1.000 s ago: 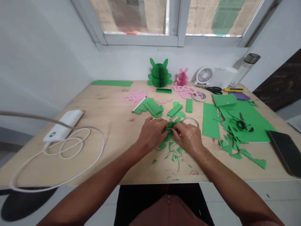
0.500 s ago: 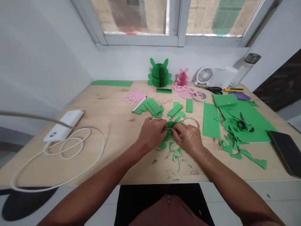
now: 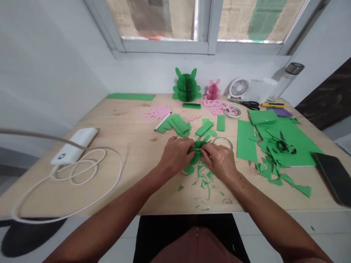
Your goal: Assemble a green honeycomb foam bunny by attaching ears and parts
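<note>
Over a pale wooden tabletop [image 3: 131,137], left hand [image 3: 177,152] and right hand [image 3: 221,157] pinch a layered green paper piece [image 3: 200,144], apparently joining parts; next, likely, even pressure.

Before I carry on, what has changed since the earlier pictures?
No clear movement: the left hand and right hand still hold the small green paper piece; nothing visibly let go. The green honeycomb-paper figure and pink honeycomb-paper figure stayed put.

2 hands [image 3: 177,154], 2 paper figures [image 3: 186,93], 2 scissors [image 3: 252,106], 1 fan [image 3: 238,87]
</note>
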{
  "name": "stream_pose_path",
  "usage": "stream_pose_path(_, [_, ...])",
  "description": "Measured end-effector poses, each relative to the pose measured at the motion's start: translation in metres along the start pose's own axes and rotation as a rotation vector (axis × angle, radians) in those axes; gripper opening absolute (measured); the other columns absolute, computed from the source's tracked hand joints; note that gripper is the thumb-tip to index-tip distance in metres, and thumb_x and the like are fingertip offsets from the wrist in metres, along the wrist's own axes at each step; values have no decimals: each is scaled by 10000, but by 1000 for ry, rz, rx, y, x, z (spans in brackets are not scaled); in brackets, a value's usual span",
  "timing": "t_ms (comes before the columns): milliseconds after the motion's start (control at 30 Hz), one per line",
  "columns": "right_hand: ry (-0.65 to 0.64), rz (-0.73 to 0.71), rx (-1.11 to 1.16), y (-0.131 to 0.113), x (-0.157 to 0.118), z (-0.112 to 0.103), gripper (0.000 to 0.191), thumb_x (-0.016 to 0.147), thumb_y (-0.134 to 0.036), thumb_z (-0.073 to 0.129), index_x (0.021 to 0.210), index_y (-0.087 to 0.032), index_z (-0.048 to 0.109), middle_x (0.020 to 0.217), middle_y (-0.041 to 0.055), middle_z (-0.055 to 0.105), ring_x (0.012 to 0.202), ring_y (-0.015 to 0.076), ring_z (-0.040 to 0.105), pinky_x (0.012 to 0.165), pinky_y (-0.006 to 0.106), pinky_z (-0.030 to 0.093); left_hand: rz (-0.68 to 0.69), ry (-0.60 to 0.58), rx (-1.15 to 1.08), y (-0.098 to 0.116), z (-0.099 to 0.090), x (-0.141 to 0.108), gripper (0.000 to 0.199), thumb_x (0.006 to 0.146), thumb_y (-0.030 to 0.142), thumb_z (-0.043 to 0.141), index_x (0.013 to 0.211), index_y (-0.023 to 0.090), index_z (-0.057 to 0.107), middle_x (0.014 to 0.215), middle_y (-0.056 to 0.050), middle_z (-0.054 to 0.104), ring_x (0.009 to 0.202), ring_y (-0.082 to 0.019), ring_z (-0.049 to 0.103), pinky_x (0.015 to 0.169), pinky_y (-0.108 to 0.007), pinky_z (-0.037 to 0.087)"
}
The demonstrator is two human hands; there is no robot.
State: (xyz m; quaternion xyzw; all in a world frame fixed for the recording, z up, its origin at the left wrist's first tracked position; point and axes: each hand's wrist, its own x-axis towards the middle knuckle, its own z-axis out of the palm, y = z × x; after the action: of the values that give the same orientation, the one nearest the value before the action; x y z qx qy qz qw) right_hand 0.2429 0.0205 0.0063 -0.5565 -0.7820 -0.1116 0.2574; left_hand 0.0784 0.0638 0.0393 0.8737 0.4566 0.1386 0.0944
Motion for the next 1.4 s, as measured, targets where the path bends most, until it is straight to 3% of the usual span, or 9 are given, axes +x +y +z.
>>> stream_pose_path(333, [17, -20, -17, 1, 0, 2, 277, 929, -271, 458, 733, -192, 637, 651, 15, 643, 559, 134, 508, 585, 274, 275, 7, 6, 13, 0, -1, 0, 43, 778, 194, 567, 736, 195, 573, 820, -38, 706, 787, -213, 628, 805, -370, 405])
stream_pose_path(767, [11, 68, -109, -3, 0, 2, 251, 904, -302, 479, 722, -201, 618, 669, 19, 666, 544, 140, 515, 557, 298, 229, 24, -8, 52, 7, -1, 2, 64, 794, 184, 553, 736, 203, 572, 869, -44, 716, 866, -226, 638, 838, -386, 396])
stream_pose_path(1400, [-41, 0, -61, -1, 0, 4, 291, 933, -258, 451, 729, -185, 646, 666, 25, 653, 570, 134, 518, 571, 284, 250, -14, -13, 50, 3, -2, 1, 44, 787, 203, 562, 745, 204, 573, 832, -46, 706, 832, -226, 637, 829, -384, 389])
